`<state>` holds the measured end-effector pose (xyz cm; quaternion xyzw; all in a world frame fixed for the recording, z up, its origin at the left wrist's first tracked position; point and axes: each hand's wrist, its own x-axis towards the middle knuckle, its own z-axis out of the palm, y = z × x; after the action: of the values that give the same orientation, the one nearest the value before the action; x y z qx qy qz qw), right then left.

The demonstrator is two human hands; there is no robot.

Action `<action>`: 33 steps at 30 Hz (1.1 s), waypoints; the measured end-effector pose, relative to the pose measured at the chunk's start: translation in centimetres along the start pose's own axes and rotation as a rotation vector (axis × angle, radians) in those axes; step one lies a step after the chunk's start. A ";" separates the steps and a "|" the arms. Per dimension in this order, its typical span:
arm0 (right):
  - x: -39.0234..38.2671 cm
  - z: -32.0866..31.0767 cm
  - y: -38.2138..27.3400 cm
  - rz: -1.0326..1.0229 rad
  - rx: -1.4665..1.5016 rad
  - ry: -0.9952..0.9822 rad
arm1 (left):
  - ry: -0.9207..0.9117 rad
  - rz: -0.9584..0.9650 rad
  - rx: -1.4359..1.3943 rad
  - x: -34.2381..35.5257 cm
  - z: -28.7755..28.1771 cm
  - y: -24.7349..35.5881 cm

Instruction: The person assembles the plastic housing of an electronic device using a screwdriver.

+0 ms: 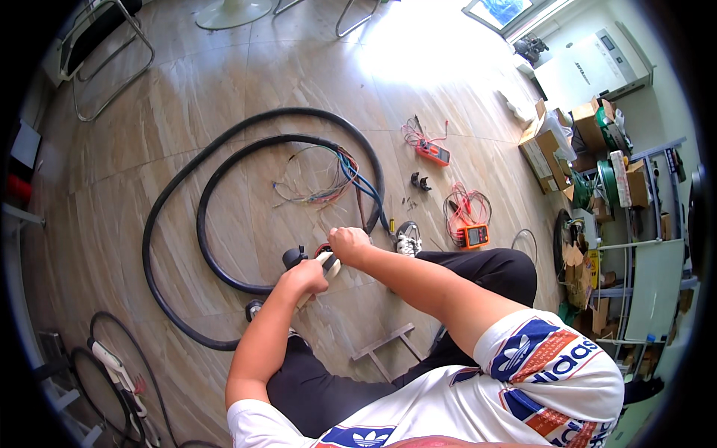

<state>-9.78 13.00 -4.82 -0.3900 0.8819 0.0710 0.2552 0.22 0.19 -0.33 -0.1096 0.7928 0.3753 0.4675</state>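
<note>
My left hand [306, 277] is closed around the pale handle of a white-and-black charging gun [329, 262]. A round black cap [294, 257] sticks out beside it. My right hand [349, 244] is closed at the gun's far end, by a reddish ring-like part; what its fingers grip is hidden. A thick black cable [151, 246] lies looped on the floor around this spot. Past my right hand its stripped end spreads into thin coloured wires [328, 196] and thicker blue wires [366, 188].
An orange multimeter [474, 237] and a red clamp meter [433, 152] with leads lie to the right, near a small black clip-like part [420, 181]. A metal stool frame [383, 348] stands between my legs. Shelves with cardboard boxes [545, 155] line the right; another cabled white-and-black device [116, 366] is lower left.
</note>
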 end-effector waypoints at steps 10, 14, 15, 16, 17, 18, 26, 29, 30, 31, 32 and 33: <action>1.3 4.2 0.1 0.150 0.176 -0.113 | -0.004 0.007 0.002 -0.3 0.2 0.7; 1.5 2.5 -1.6 0.242 0.288 -0.086 | 0.002 -0.005 0.041 -0.3 0.1 -0.4; 1.4 2.3 -1.7 0.231 0.288 -0.081 | 0.002 -0.008 0.035 -0.4 0.0 -0.3; 1.4 2.1 -1.7 0.219 0.288 -0.076 | 0.002 -0.013 0.028 -0.5 -0.1 -0.3; 1.3 1.9 -1.8 0.187 0.269 -0.073 | 0.007 -0.011 0.025 -0.7 -0.1 -0.2; 1.1 1.8 -2.0 0.155 0.251 -0.072 | 0.011 -0.011 0.021 -0.9 -0.1 -0.1; 1.4 3.9 3.0 -0.017 0.680 0.178 | 0.060 0.014 -0.056 1.5 0.9 -1.1; 0.5 3.9 4.7 -0.060 0.789 0.171 | 0.033 0.019 -0.053 1.2 0.6 -0.7; 0.3 3.9 4.9 -0.059 0.834 0.152 | 0.032 0.023 -0.019 1.4 0.7 -0.6; 0.2 3.9 5.3 -0.033 0.837 0.109 | 0.031 0.004 -0.042 1.7 0.8 -0.6; 0.3 4.7 6.0 -0.018 0.869 0.153 | 0.026 -0.010 -0.059 1.9 0.9 -0.4; 0.4 4.6 6.2 -0.028 0.898 0.203 | 0.035 -0.028 -0.048 1.3 0.3 0.1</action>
<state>-12.70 18.49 -9.44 -0.2576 0.8406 -0.3599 0.3124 -0.28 0.67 -1.42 -0.1385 0.7899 0.3857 0.4561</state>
